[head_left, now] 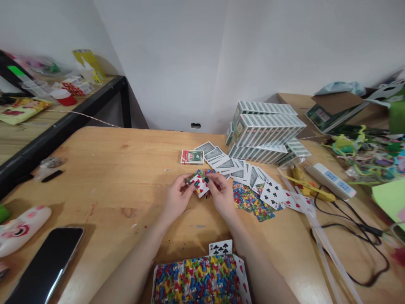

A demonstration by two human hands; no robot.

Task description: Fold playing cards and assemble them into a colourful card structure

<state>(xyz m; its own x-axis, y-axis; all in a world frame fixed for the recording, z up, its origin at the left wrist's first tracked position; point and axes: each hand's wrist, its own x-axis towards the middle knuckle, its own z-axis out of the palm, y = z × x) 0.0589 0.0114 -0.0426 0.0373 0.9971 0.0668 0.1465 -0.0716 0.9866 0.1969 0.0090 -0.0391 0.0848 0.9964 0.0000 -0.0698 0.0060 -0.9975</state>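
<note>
Near the middle of the table, my left hand (179, 195) and my right hand (222, 195) pinch a playing card (201, 190) between them. Red hearts show on its white face, and a multicoloured pattern shows at its upper edge; whether it is one card or a folded one I cannot tell. Just behind lies a red and green card box (192, 157). Beside my right hand are loose multicoloured pieces (245, 196) and a fan of grey-backed cards (232, 165). Close to my body sits a multicoloured patterned sheet (196, 278), with a ten of clubs (220, 248) at its far edge.
Wrapped stacks of card boxes (268, 131) stand at the back right. A power strip (331, 180), a yellow glue gun (311, 188), clear glue sticks (319, 240) and a black cable (351, 215) lie right. A phone (47, 266) and a white plush case (25, 230) lie left.
</note>
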